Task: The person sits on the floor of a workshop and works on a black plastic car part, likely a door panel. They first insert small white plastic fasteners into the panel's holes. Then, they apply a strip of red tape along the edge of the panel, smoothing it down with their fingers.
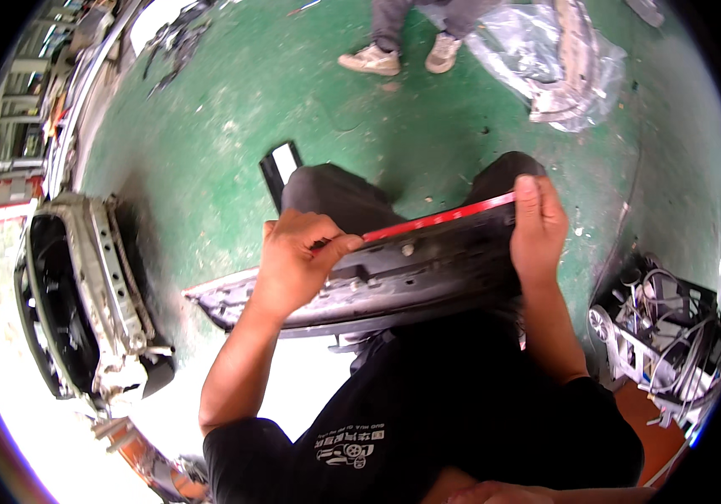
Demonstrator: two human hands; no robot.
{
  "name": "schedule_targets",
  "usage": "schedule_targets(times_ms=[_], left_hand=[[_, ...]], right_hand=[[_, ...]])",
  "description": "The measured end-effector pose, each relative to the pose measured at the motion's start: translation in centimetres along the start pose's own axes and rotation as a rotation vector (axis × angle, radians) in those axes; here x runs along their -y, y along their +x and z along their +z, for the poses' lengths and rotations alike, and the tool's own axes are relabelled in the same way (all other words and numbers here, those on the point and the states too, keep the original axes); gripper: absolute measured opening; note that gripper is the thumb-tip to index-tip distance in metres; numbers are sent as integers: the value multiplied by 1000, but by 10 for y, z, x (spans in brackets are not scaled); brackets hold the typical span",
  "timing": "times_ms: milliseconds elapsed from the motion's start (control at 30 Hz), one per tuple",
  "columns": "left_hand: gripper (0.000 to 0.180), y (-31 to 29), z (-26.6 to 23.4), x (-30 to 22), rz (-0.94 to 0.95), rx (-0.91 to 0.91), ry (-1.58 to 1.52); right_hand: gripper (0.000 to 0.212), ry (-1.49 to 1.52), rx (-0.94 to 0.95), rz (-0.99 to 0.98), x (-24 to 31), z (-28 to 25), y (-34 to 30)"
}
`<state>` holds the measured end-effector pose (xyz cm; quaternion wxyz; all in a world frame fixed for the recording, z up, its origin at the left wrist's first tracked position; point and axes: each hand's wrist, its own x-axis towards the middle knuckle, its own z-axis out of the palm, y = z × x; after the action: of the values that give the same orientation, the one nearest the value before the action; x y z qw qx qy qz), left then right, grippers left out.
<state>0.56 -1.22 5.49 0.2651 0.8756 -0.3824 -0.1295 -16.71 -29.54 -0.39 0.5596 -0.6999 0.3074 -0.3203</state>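
Note:
Across my lap lies a long black plastic car trim panel (436, 269), its ribbed underside with clips and studs facing up. A strip of red-backed adhesive tape (440, 220) runs along its far edge. My left hand (293, 265) is closed, thumb and fingers pinching the tape at that edge, left of the middle. Part of the tape is hidden under those fingers. At the panel's right end my right hand (539, 231) grips the corner, with the thumb at the end of the tape.
Beyond my left knee is a black piece with a white patch (283, 164). A car body section (96, 294) stands at left, and a wheeled machine with cables (663, 328) at right. Ahead are another person's shoes (373, 60) and a curved part (575, 67) on plastic sheeting.

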Motion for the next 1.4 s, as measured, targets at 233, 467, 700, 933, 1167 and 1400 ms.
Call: schedule_targets(times_ms=[233, 467, 700, 933, 1167, 1400], left_hand=[[16, -88, -37, 86, -396, -63, 95], [21, -91, -45, 81, -214, -203, -84], [24, -29, 3, -12, 201, -422, -39], [30, 0, 63, -55, 264, -339, 13], [20, -23, 19, -73, 236, -134, 18], [46, -94, -81, -47, 193, 331, -153]], right_hand=[[37, -39, 63, -34, -18, 2, 8], [58, -246, -170, 19, -16, -8, 43], [64, -296, -76, 82, -32, -173, 157], [41, -745, 34, -326, 49, -156, 107], [42, -823, 900, -583, 58, -39, 35], [32, -751, 713, -297, 55, -168, 46]])
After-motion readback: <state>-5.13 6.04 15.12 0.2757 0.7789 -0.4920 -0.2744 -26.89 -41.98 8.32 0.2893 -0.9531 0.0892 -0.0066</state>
